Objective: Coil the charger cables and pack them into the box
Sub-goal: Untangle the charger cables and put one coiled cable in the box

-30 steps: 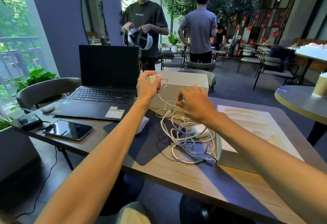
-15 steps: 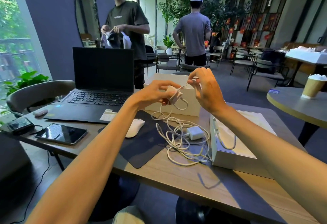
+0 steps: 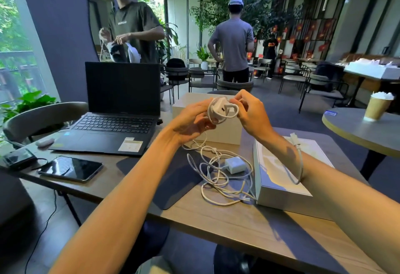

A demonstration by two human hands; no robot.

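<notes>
My left hand (image 3: pixel 192 117) holds a white charger adapter (image 3: pixel 217 109) with cable looped around it, raised above the table. My right hand (image 3: pixel 251 111) pinches the white cable at the adapter's right side. That cable's free end (image 3: pixel 297 156) hangs over my right forearm, plug at the top. Below, a tangle of white cables (image 3: pixel 218 176) with a second small white adapter (image 3: pixel 234 164) lies on the table. A white open box (image 3: pixel 229 131) stands behind my hands. Its flat lid (image 3: pixel 281 189) lies to the right.
An open black laptop (image 3: pixel 116 109), a phone (image 3: pixel 71 168) and a dark mouse pad (image 3: pixel 173 178) sit on the left of the wooden table (image 3: pixel 216 219). A round table with a paper cup (image 3: pixel 376 107) is at the right. Two people stand beyond the table.
My hands have come together around the adapter and risen slightly. The right hand has brought the cable round the adapter, adding a loop, and the free end now drapes over my forearm.
</notes>
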